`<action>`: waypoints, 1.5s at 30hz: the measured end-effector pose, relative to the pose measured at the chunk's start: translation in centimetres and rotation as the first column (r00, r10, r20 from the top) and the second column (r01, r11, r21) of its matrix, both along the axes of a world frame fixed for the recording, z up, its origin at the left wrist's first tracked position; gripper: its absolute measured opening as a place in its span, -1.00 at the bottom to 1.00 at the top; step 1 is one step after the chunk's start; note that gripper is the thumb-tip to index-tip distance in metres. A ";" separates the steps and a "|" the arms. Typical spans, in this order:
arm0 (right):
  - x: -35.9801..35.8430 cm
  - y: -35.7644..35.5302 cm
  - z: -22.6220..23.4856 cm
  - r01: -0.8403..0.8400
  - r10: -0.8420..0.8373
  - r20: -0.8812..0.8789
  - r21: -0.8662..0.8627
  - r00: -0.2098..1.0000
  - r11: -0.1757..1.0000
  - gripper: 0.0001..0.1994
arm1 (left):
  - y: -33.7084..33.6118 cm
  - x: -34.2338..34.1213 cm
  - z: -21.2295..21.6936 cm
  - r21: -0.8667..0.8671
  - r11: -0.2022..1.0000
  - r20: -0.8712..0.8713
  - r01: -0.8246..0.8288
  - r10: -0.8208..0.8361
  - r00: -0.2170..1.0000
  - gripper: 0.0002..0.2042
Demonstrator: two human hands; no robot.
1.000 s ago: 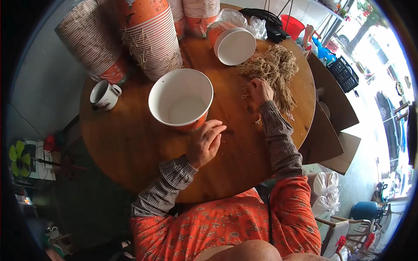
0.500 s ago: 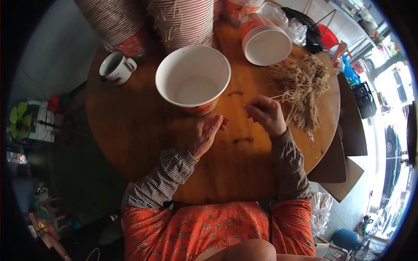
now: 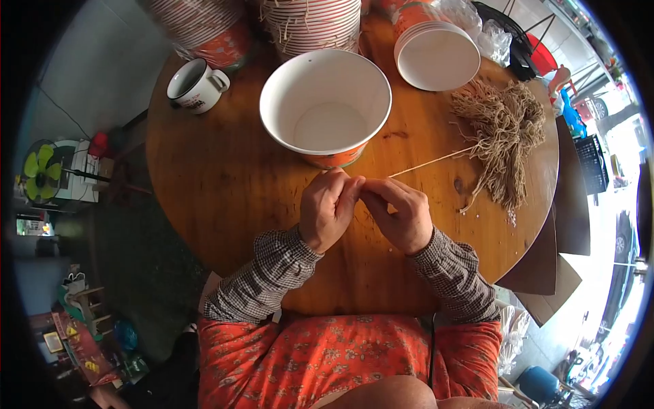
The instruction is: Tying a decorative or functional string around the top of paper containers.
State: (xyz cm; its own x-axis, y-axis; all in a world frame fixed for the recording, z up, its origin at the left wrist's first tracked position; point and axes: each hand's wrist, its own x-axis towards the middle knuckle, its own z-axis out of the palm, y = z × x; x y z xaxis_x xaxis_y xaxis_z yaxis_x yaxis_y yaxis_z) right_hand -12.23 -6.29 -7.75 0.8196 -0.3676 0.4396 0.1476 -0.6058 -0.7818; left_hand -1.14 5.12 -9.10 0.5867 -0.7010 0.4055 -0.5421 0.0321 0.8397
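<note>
My left hand (image 3: 329, 210) and my right hand (image 3: 403, 215) meet fingertip to fingertip above the wooden table, just in front of a big paper bucket. Both are closed in a pinch. A thin strand of twine (image 3: 436, 161) runs from my right fingertips to a loose tan bundle of twine (image 3: 511, 133) on the right. Whatever my left fingers pinch is hidden. The paper bucket (image 3: 327, 102) stands upright, white inside and orange outside, with a small dark hole below its far rim. Nothing but a white base shows inside it.
Tall nested stacks of paper buckets (image 3: 310, 27) rise at the back, some with twine hanging on them. More nested buckets (image 3: 436, 61) lie tilted at the back right. An enamel mug (image 3: 199, 87) stands at the left. Cardboard flaps (image 3: 569, 198) jut out beside the round table (image 3: 225, 204).
My hands were apart and have come together at the fingertips. A strand of twine now stretches from the bundle to my right hand. The view has shifted slightly.
</note>
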 end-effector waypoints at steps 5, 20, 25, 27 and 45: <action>-0.4 0.0 0.8 0.089 -0.087 -0.030 0.113 0.996 0.990 -0.85 | 0.1 -0.2 0.8 -0.051 0.997 0.089 0.058 -0.053 0.995 -0.91; -0.9 -0.1 0.7 0.067 -0.060 -0.068 0.111 0.996 0.992 -0.91 | 0.5 0.0 1.0 -0.057 0.995 0.302 0.082 -0.061 0.951 -0.91; -0.9 0.8 0.7 0.127 -0.121 -0.040 0.246 0.992 0.961 -0.90 | 0.4 0.2 1.2 -0.063 0.997 0.389 0.055 -0.026 0.921 -0.88; -1.0 0.7 0.6 0.111 -0.103 -0.043 0.270 0.994 0.956 -0.89 | 0.6 0.1 1.2 -0.079 0.995 0.414 0.052 -0.015 0.910 -0.87; -0.4 2.1 0.2 -0.214 -0.027 0.255 0.859 0.967 0.465 -0.90 | 2.2 0.9 6.8 0.100 0.993 0.544 -0.059 -0.005 0.839 -0.70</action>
State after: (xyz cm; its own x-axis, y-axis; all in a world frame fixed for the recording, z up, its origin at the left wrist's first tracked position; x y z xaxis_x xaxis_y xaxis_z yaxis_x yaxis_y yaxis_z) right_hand -12.68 -4.18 -7.52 0.8085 -0.5819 0.0880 0.3828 0.4065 -0.8296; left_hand -0.26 7.30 -2.27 0.3148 -0.7461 0.5868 -0.9106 -0.0630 0.4084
